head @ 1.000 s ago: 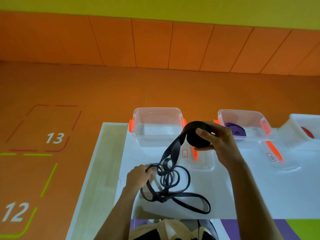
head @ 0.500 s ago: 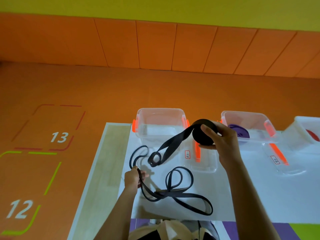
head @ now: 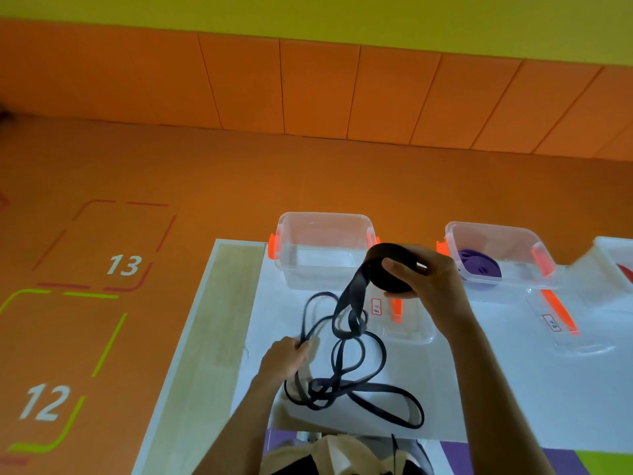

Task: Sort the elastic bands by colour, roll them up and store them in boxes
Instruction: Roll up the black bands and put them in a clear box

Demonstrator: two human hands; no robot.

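My right hand (head: pixel 426 286) grips a partly rolled black elastic band (head: pixel 385 269), held above the table in front of an empty clear box (head: pixel 323 248). From the roll a loose tail (head: pixel 346 358) hangs down and lies in tangled loops on the white table (head: pixel 513 389). My left hand (head: pixel 286 358) pinches a strand of that tail at the left side of the tangle. A second clear box (head: pixel 496 255) to the right holds a purple rolled band (head: pixel 478 264). At the far right stands a white box (head: pixel 613 265) with something red (head: pixel 625 270) inside.
Two clear lids with orange clips (head: pixel 404 317) (head: pixel 561 323) lie flat in front of the boxes. The table's left edge has a pale wooden strip (head: pixel 219 320). Beyond it lies orange floor with marked squares 13 (head: pixel 123 265) and 12 (head: pixel 44 402).
My left hand has shifted left, then forward, pulling a strand so the loops rearranged. The roll in my right hand has stayed about where it was.
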